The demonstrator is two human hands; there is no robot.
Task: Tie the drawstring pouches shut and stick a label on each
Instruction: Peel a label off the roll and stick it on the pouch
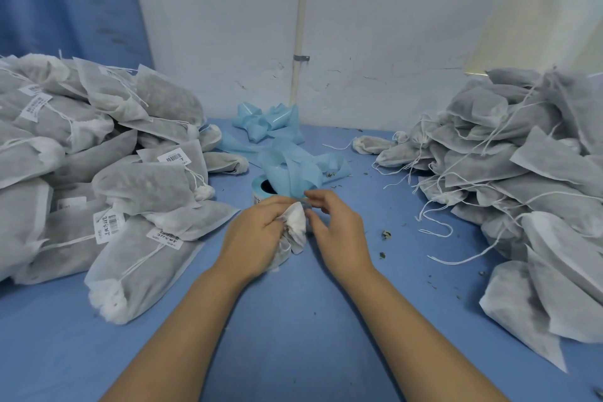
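Note:
My left hand (253, 235) grips the gathered neck of a white drawstring pouch (295, 225) held upright at the table's middle; most of the pouch is hidden behind that hand. My right hand (336, 228) is right beside the pouch top, with thumb and forefinger pinched together near the neck, seemingly on its string, though the string is too thin to see. Just behind the hands stands a label roll (264, 189) with blue backing tape (293, 170) curling off it.
A heap of tied, labelled pouches (107, 173) fills the left side. A heap of unlabelled pouches with loose strings (522, 179) fills the right. Used blue backing strip (267, 122) lies by the white wall. Small dark crumbs (386, 234) dot the blue table (293, 320).

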